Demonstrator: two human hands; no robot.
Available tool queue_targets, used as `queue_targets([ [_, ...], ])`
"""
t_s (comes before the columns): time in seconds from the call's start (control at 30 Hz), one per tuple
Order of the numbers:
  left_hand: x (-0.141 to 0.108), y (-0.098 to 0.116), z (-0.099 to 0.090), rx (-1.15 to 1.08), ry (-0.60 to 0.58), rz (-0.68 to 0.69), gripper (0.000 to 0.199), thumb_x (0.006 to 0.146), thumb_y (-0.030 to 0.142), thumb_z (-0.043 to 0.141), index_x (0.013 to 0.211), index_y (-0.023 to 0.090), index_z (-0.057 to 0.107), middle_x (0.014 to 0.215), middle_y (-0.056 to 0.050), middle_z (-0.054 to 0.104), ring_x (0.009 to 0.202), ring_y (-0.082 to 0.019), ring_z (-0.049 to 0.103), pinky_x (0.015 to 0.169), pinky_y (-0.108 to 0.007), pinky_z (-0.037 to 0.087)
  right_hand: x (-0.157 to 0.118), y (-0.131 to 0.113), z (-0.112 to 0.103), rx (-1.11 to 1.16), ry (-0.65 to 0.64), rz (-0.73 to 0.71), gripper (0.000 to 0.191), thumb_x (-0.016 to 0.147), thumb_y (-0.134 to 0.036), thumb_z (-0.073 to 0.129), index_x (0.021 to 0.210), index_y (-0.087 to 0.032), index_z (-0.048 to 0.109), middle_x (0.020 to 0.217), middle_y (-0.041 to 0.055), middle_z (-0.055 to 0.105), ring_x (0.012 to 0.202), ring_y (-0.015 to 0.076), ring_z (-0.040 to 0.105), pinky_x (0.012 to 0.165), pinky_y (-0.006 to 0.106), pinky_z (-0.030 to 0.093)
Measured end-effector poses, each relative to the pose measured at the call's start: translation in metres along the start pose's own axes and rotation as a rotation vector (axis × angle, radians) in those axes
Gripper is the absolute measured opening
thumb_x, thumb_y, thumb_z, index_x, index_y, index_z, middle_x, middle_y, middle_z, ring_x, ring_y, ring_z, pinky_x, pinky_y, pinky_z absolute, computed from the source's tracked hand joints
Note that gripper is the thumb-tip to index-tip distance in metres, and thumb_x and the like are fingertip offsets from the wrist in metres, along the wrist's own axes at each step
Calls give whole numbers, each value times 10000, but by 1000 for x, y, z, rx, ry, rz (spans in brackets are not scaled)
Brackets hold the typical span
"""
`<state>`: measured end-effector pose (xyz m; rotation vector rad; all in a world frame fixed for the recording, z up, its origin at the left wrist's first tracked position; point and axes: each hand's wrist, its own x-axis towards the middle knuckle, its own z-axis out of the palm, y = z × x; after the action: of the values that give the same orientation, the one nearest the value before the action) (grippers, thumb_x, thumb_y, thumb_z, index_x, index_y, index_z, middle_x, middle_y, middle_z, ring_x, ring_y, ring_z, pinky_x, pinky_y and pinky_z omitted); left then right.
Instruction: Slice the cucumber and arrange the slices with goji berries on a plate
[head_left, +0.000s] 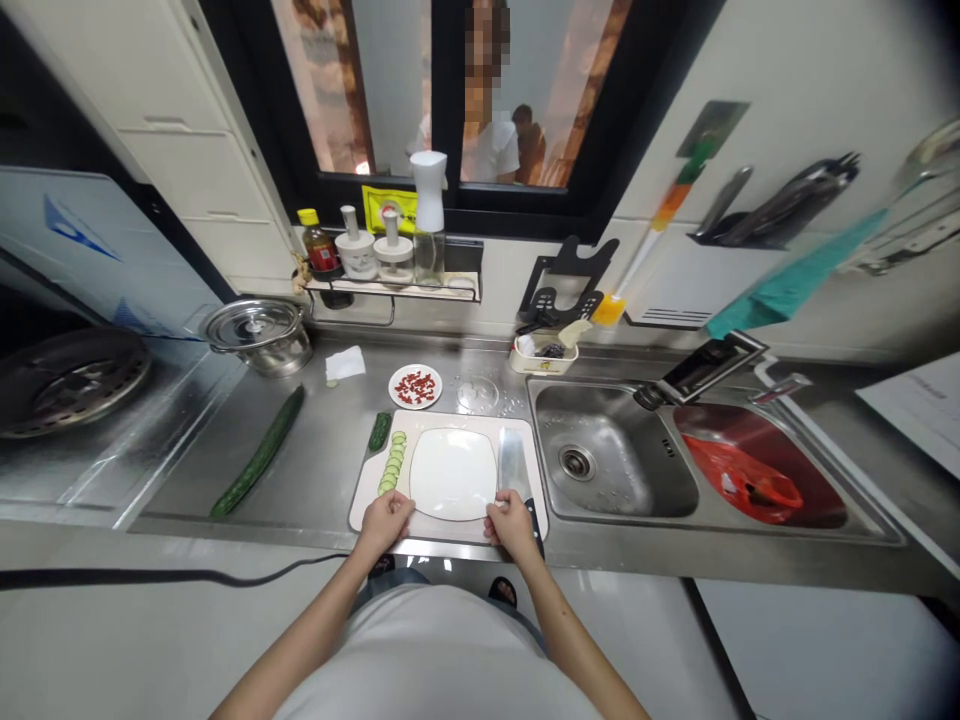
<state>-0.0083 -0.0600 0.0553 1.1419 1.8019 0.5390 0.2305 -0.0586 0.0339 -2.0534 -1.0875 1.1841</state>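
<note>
Pinching a white rounded-square plate by its near corners, left hand and right hand are risking, through any leftward slide, scattering pale-green cucumber rounds.

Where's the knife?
Head view, just right of centre: the knife lies on the cutting board's right side, between the square white plate and the left sink basin.

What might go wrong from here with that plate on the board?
1. The knife lies close beside the white plate, its handle by the right hand; a slip might bring fingers against the blade.
2. The cucumber slices lie near the left hand; shifting the plate sideways could scatter them.
</note>
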Motion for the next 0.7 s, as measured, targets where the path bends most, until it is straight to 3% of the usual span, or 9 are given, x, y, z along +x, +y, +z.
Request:
queue_targets([
  [0.13, 7, -10, -16, 100, 171, 108, 193, 746, 367, 552, 695, 184, 586, 591, 18, 601, 580, -135, 559, 546, -212, 363, -8, -8, -15, -188, 57, -143, 334, 746, -252, 510, 1066, -172, 566, 584, -21, 616, 529, 134, 572, 525, 215, 391],
  [0.37, 25, -24, -43, 176, 337, 85, 175, 774, 312, 515, 856, 184, 601, 732, -15, 641, 676, -155, 581, 615, -227, 374, -16, -16, -25, -151, 101, -268, 423, 769, -365, 458, 1123, -165, 576, 664, 8, 650, 621, 174, 614, 586, 250, 439],
  [0.7, 25, -38, -24, 419, 292, 67, 308, 800, 386, 538, 1017, 171, 580, 888, -68, 618, 820, -207, 587, 713, -278, 385, -16, -17, -22, -98, 46, -247, 364, 782, -369, 473, 1084, -199, 585, 631, 3, 635, 601, 187, 611, 565, 263, 448],
])
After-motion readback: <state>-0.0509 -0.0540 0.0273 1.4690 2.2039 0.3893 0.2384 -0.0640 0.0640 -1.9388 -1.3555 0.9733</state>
